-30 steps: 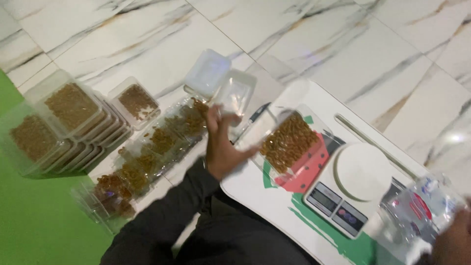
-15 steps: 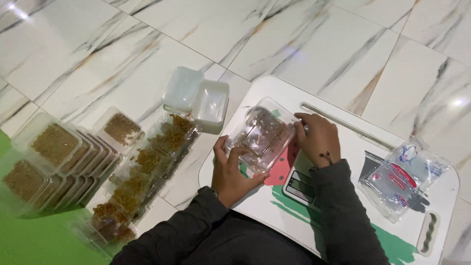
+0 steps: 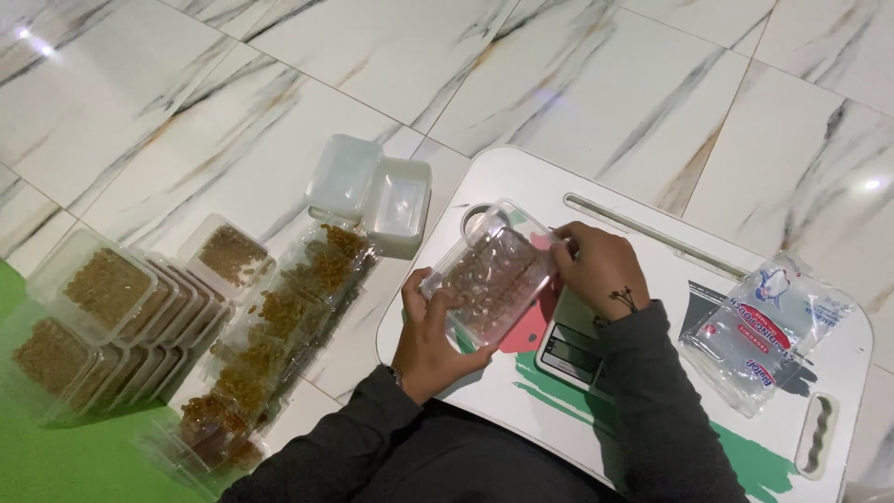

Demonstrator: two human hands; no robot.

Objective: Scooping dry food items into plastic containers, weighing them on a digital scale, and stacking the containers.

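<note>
Both hands held the clear rectangular plastic container of brown snack pieces just above the grey digital scale on the white lap desk: left hand at its near end, right hand at its far end. Best kept level, lid edges pressed evenly.

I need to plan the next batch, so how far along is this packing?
Many clear plastic boxes of brown snack already stand stacked on the floor. The left hand and right hand hold one filled clear box above the white lap table. Two empty white-tinted boxes and a pack of clear pouches remain unused.
</note>
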